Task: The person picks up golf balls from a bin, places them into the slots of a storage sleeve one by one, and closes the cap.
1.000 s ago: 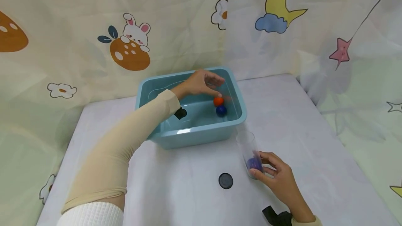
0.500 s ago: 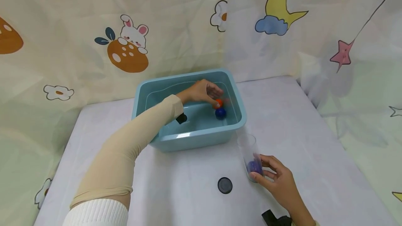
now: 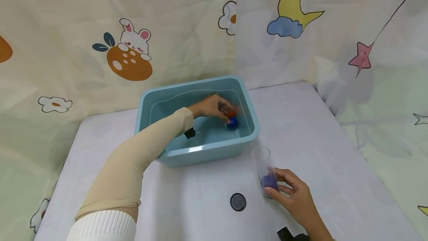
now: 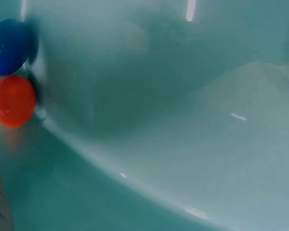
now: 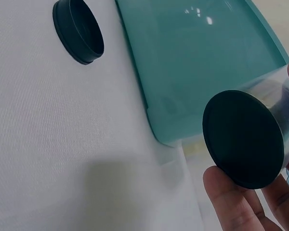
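My left hand (image 3: 213,106) reaches down into a light-blue plastic bin (image 3: 200,151), its fingers spread above two small balls. The thumb tip is right at the blue ball (image 3: 233,124), while the orange ball (image 4: 13,101) is partly covered by the fingers in the head view. Both balls lie side by side near the bin's right wall. With my right hand (image 3: 294,192) I grip the lower end of a clear tube (image 3: 260,161), tilted over the table with a purple-blue ball (image 3: 268,182) inside. Its dark end cap (image 5: 243,139) faces the right wrist camera.
A loose round black cap (image 3: 238,202) lies on the white tablecloth (image 3: 200,203) left of the tube. Behind the bin hangs a patterned cloth (image 3: 187,29). The bin stands against the back of the table.
My left hand has lowered into the bin, its thumb passing from the orange ball to the blue one. My right hand keeps holding the tube in nearly the same place. The head view has shifted slightly.
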Demonstrator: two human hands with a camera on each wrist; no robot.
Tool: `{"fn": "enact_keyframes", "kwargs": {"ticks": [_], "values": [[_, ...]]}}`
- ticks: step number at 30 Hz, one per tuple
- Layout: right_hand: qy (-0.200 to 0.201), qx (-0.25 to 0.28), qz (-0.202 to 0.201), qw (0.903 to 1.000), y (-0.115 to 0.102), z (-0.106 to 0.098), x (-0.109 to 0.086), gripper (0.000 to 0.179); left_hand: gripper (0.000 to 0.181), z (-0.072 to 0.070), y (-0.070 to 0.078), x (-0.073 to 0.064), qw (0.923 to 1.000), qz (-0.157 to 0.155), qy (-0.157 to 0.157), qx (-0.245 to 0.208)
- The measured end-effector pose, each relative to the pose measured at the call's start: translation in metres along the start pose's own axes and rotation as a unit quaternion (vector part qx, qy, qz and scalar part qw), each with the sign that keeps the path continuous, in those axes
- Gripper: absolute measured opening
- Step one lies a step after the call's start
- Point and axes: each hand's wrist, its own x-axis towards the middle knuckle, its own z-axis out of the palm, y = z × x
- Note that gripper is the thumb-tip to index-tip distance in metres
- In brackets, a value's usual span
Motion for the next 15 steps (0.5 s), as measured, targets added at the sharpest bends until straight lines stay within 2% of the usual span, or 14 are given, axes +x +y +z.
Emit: {"fn": "enact_keyframes", "kwargs": {"ticks": [9, 15], "values": [[-0.005, 0.012, -0.001, 0.9999, 0.004, 0.001, 0.001, 0.046, 0.05, 0.008, -0.003, 0.003, 0.998, -0.022, -0.005, 0.058], [-0.013, 0.011, -0.005, 0.9998, 0.007, 0.003, 0.001, 0.046, 0.044, 0.014, -0.004, 0.006, 0.9937, -0.007, -0.005, 0.112]]}}
